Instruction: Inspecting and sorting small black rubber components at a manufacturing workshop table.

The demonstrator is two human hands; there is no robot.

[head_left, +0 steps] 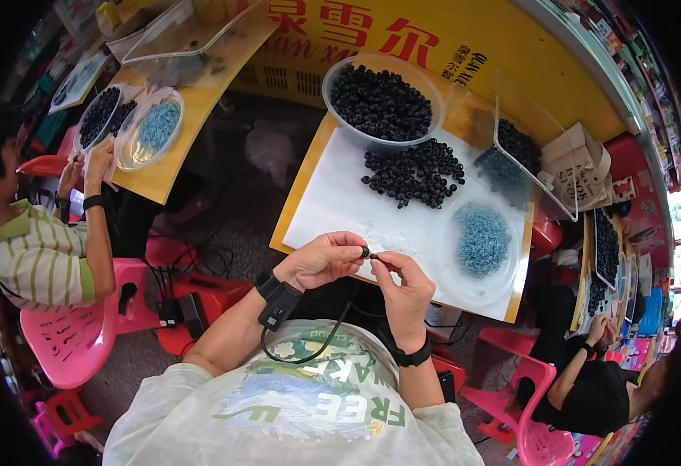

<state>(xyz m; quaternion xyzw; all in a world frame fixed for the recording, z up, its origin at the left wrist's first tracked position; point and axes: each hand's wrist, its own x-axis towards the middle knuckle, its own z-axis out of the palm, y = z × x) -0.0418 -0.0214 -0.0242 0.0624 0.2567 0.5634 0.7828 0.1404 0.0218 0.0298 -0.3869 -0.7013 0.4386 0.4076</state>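
In front of my chest both hands meet over the near edge of a white board. My left hand [326, 258] is closed, pinching a small round black piece [366, 252] between thumb and fingertips. Against it, my right hand [404, 289] pinches with thumb and forefinger at a tiny dark part, too small to make out. A heap of black bead-like pieces [414, 172] lies on the white board [321, 203]. Behind it a clear tub [436, 128] holds many more. To the right, small light-blue pieces [482, 239] fill a clear round dish [465, 290].
Small clear bits [383, 239] lie just beyond my hands. A clear bin [538, 182] with black pieces stands at the right, beside a paper bag [577, 167]. Co-workers sit at a left table [193, 101] and at the far right. Pink chairs [72, 334] flank me.
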